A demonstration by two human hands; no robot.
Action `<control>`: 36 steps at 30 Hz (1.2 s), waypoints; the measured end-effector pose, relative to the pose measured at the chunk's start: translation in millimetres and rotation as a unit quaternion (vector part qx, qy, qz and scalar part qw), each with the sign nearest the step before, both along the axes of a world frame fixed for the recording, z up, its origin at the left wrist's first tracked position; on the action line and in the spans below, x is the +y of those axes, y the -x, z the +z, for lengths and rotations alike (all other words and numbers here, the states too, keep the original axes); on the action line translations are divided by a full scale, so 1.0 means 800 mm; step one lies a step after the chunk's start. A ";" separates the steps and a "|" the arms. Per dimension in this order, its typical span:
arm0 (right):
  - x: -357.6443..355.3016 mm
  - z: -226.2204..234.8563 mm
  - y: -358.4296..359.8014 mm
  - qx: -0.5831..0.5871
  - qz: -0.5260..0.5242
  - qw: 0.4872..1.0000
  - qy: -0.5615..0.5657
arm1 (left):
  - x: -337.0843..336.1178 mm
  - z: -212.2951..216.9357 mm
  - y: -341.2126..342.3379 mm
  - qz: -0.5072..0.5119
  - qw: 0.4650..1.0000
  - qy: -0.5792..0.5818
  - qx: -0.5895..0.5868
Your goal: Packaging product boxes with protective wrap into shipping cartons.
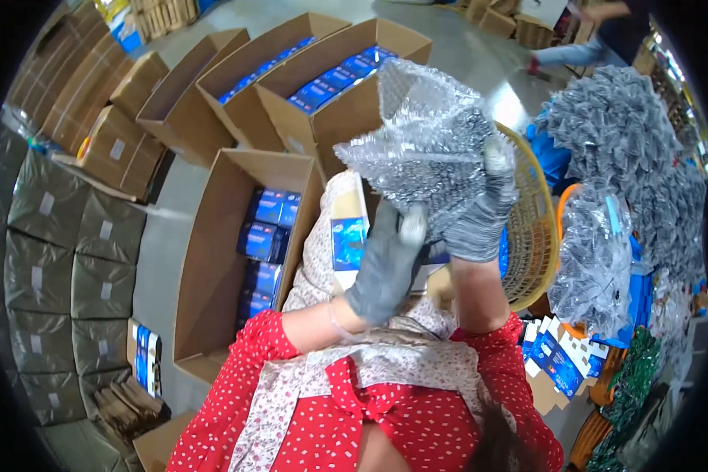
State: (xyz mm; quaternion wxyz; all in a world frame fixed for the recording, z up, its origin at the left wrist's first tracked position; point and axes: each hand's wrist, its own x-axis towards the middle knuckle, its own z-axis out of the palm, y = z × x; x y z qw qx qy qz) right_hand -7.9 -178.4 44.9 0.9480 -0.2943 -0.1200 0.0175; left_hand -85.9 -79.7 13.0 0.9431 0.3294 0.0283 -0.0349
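Note:
In front of my lap I hold a crumpled piece of clear bubble wrap point(429, 149). My right hand point(484, 208), in a striped grey glove, is closed on its right side. My left hand point(385, 263), also gloved in grey, has its fingers curled at the wrap's lower edge; some fingertips are hidden. Under the hands, a white carton piece with a blue printed panel point(348, 244) rests on my lap, partly covered by the left hand.
An open carton point(193, 275) holding blue boxes point(266, 244) stands on my left. More open cartons point(322, 134) stand ahead. A yellow basket point(543, 236) is at my right, beside grey plastic bundles point(613, 118). Flat blue-white cartons point(558, 362) lie lower right. A person point(598, 47) is far right.

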 end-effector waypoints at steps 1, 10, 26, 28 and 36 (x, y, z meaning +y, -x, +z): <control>-0.004 -0.005 -0.001 0.009 0.041 0.999 -0.016 | 0.006 -0.028 -0.010 -0.006 0.999 -0.053 -0.012; -0.061 -0.033 -0.016 -0.008 0.150 0.961 0.232 | 0.029 -0.017 -0.010 0.063 0.969 -0.211 -0.113; -0.059 0.003 0.014 -0.036 0.241 0.950 0.195 | 0.080 0.040 -0.010 0.060 0.699 -0.686 -0.193; -0.062 0.001 0.017 0.084 0.294 0.949 0.079 | 0.094 0.036 -0.004 0.145 0.677 -0.694 -0.197; -0.017 0.019 0.021 -0.212 0.021 0.844 0.492 | 0.141 -0.098 -0.010 0.175 0.774 -0.578 -0.193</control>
